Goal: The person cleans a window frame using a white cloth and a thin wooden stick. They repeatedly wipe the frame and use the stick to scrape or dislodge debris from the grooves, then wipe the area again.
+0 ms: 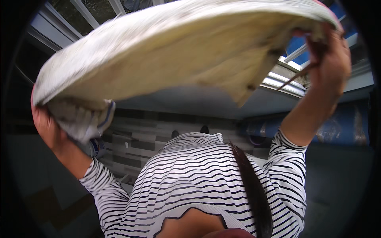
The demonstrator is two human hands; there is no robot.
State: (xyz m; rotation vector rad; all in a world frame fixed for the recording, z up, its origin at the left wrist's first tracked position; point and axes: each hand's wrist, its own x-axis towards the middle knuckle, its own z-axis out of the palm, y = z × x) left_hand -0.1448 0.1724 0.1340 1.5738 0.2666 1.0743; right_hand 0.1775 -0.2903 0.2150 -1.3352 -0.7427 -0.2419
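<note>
Overhead I hold up a large hide-like sheet [190, 55], stretched between both hands. Its outer side looks white and furry, smeared by motion, and its underside is tan like leather with a ragged lower edge. My left hand [49, 129] grips its left end. A bunched whitish cloth with a blue stripe [85, 119] hangs beside that hand. At the right end my right hand [333, 63] is closed round the edge, and a thin brown strip [293, 79] sticks out from below it. Most of my fingers are behind the sheet.
Window frames [289, 59] with white bars lie beyond the sheet. Grey wood-pattern flooring [131, 135] is below, with my dark shoes [204, 129] on it. A blue and white container [97, 146] stands at lower left; a blue plastic-wrapped surface [337, 127] is on the right.
</note>
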